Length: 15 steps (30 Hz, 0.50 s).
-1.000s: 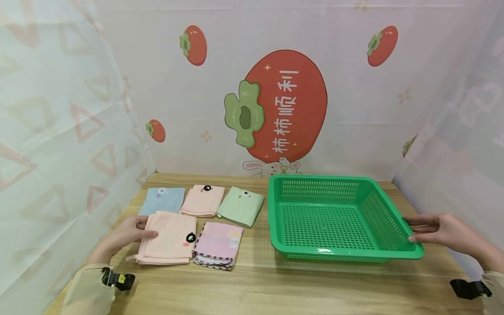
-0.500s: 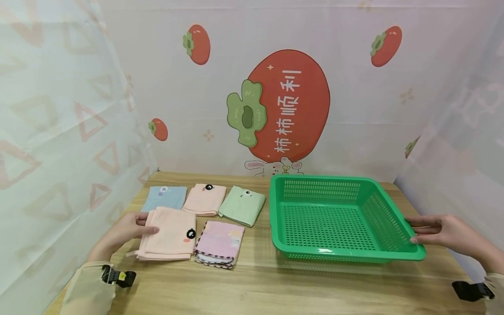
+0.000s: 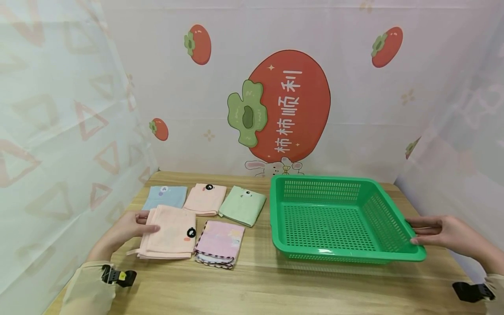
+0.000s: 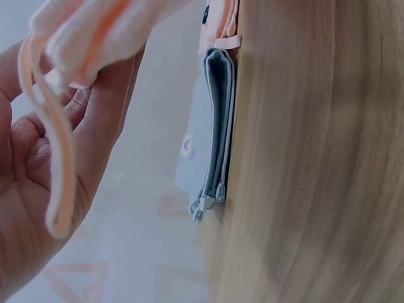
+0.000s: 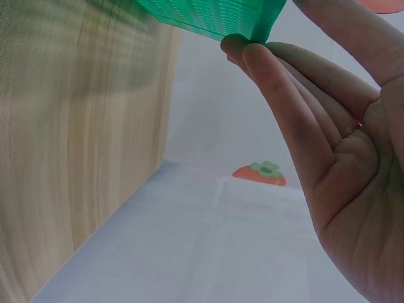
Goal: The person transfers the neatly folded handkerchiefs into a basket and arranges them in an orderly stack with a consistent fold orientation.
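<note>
My left hand [image 3: 125,232] pinches the left edge of a folded peach towel [image 3: 169,229] with a black round face patch, thumb on top and fingers beneath. In the left wrist view this towel [image 4: 101,38] is off the table, its hanging loop [image 4: 61,170] dangling in front of the palm. My right hand [image 3: 445,234] holds the right rim of a green plastic basket [image 3: 346,254], thumb and fingers at the rim. No towels lie in the basket. The right wrist view shows those fingertips [image 5: 255,57] against the basket's green edge [image 5: 268,22].
Behind the held towel lie a blue towel [image 3: 167,197], another peach towel [image 3: 204,201] and a green towel [image 3: 244,206], all folded. A pink towel with a checked border [image 3: 220,243] lies to its right. Patterned cloth walls enclose the wooden table [image 3: 252,288] on three sides.
My left hand has raised the peach towel slightly, and its lower edge sits higher in view. My right hand and the basket stay nearly in place, and the view shifts a little.
</note>
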Tool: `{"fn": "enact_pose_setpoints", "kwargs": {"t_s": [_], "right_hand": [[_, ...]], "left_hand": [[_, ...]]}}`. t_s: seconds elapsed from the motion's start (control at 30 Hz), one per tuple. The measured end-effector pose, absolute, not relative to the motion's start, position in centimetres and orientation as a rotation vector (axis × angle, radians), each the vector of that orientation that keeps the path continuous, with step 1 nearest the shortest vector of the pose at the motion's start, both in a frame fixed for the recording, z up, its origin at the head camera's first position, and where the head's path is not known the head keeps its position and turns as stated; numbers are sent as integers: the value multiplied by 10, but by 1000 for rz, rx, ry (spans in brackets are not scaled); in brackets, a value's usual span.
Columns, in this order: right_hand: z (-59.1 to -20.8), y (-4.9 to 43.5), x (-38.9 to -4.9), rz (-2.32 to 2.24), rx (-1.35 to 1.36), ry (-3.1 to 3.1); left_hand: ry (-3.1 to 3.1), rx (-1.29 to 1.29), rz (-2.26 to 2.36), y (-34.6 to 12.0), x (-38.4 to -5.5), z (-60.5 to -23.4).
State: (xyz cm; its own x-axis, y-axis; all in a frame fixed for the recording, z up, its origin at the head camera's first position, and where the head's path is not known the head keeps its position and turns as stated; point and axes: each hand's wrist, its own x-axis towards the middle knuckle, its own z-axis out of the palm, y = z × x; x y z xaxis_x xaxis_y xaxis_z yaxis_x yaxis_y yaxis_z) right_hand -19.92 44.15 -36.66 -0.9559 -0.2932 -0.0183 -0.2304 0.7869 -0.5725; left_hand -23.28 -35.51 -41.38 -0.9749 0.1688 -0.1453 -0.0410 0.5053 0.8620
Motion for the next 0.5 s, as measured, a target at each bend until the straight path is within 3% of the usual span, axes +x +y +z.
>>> {"fn": "enact_pose_setpoints", "kwargs": {"t_s": [0.5], "right_hand": [[-368, 443, -199, -913, -472, 2869]], "left_hand": [[2532, 142, 1467, -354, -229, -404]]}}
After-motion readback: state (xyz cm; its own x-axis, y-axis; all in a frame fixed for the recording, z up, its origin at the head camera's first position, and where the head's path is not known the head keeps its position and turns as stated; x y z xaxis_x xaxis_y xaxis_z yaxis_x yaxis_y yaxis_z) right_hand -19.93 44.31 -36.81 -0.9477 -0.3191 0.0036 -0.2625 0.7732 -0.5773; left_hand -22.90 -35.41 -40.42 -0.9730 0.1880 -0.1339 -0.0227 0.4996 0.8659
